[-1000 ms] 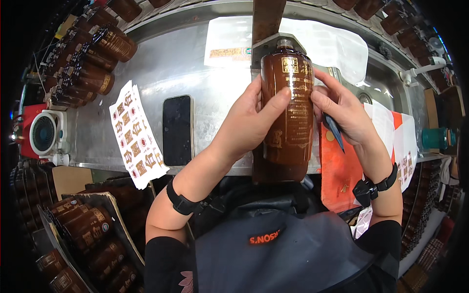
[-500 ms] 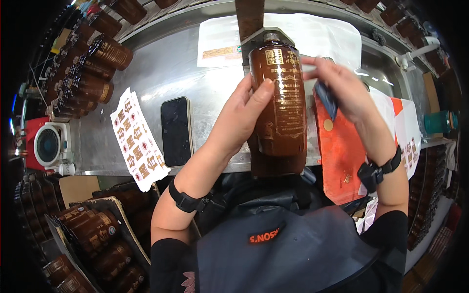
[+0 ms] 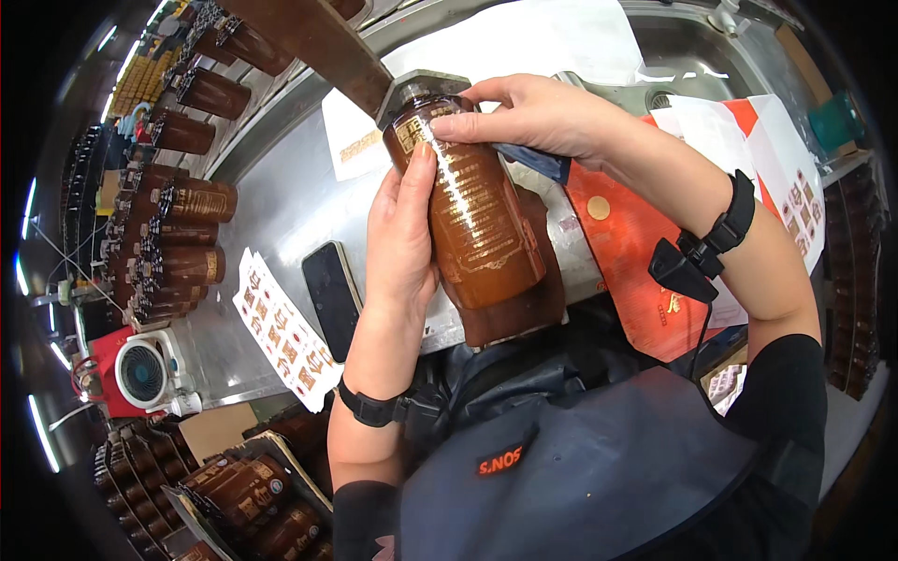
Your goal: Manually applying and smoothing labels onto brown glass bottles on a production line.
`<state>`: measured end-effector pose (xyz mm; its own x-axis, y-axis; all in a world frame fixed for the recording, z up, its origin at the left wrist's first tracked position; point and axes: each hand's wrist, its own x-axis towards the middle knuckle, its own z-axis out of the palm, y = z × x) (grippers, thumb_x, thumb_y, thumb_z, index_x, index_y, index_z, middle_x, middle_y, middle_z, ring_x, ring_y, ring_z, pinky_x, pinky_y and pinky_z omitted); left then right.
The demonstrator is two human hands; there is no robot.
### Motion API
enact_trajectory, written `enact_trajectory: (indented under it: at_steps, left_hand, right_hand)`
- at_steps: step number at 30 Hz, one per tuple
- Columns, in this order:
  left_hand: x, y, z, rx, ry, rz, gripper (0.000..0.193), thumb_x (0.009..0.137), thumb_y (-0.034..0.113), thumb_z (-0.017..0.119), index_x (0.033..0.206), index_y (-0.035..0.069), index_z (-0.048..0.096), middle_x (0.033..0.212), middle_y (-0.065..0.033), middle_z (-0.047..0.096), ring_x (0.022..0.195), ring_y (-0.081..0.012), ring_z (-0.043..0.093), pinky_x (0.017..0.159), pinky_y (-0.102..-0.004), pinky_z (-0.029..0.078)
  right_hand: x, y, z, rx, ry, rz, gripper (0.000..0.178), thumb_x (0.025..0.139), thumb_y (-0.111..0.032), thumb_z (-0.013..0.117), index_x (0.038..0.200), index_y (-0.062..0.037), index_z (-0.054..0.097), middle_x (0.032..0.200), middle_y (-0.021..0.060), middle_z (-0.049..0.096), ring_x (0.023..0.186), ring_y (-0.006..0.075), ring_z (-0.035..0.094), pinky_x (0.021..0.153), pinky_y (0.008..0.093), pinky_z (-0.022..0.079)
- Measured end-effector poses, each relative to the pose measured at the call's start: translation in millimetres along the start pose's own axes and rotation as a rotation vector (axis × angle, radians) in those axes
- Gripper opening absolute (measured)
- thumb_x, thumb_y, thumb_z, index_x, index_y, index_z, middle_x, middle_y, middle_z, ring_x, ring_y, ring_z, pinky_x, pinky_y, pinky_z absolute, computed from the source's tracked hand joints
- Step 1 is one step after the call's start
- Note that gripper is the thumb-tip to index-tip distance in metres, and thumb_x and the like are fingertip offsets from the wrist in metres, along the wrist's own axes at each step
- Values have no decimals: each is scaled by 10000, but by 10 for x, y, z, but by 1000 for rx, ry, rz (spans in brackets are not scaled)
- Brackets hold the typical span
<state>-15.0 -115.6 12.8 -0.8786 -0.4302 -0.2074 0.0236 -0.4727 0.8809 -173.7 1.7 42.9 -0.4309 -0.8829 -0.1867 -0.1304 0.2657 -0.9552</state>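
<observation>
A brown glass bottle (image 3: 482, 220) with gold print lies tilted on a brown support (image 3: 505, 318), its neck end against a grey metal bracket (image 3: 421, 86). My left hand (image 3: 398, 224) is closed around the bottle's left side, thumb along its front. From the right, my right hand (image 3: 524, 117) grips the bottle near its shoulder, thumb pressed on the printed front; most of its fingertips are hidden behind the glass. Beneath the right hand hangs a dark blue piece (image 3: 541, 161), perhaps cloth; whether the fingers hold it I cannot tell.
A black phone (image 3: 332, 292) and printed label sheets (image 3: 281, 327) lie left on the metal table (image 3: 267, 201). An orange-red sheet (image 3: 627, 271) lies at right. Several brown bottles (image 3: 192, 201) stand far left, with a small fan (image 3: 143, 369) below; more fill a crate (image 3: 238, 491).
The view has turned and shifted. My right hand, apart from the bottle's front before, now has its thumb pressed on it near the shoulder. My left hand keeps hold.
</observation>
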Motion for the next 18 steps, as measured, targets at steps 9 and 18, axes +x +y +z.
enact_trajectory:
  at_steps: [9, 18]
  left_hand:
    - [-39, 20, 31, 5, -24, 0, 456, 1023, 349, 527, 1281, -26, 510, 1122, -140, 652, 972, -203, 674, 840, -334, 571]
    - [-21, 19, 27, -58, -25, -1, 446, 986, 328, 620, 1254, -12, 513, 1112, -92, 644, 957, -129, 647, 833, -274, 544]
  right_hand:
    - [-25, -9, -2, 119, -42, -20, 855, 804, -520, 764, 1327, 111, 520, 1067, 191, 661, 1011, 198, 624, 911, 293, 473]
    - [-14, -29, 14, 60, -2, 51, 713, 862, -461, 734, 1319, 55, 553, 967, 112, 670, 889, 123, 606, 782, 246, 479]
